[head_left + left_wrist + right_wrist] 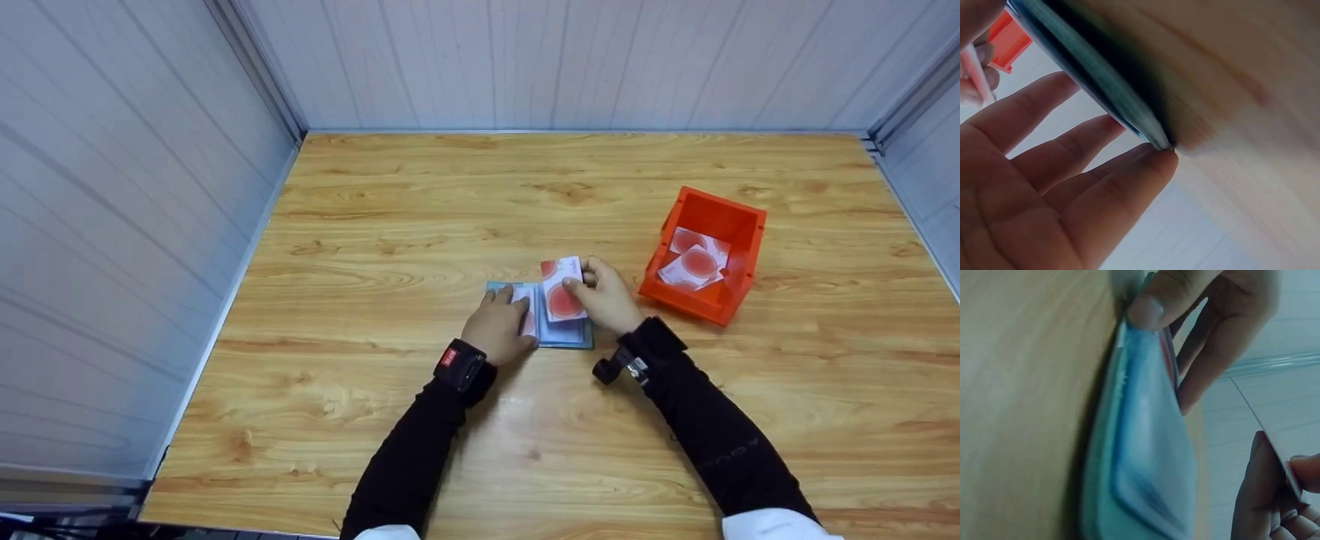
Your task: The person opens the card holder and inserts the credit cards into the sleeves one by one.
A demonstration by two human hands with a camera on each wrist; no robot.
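A small card holder (564, 332) with a pale blue-green cover and clear sleeves lies spread on the table. My left hand (495, 328) rests on its left page, fairly straight fingers pressing down and the thumb by the fold; a red-and-white card partly shows under them. In the right wrist view, the holder's clear sleeve (1154, 439) bulges up from the cover. Between thumb and fingers, my right hand (609, 300) pinches a white card (562, 291) with red circles, held above the right page. The same card appears edge-on (1266, 430) in the right wrist view.
An orange plastic bin (688, 306) stands to the right of my right hand, with several similar cards (697, 262) loose inside. Pale panel walls (487, 67) border the wooden table (390, 202) at the back and both sides.
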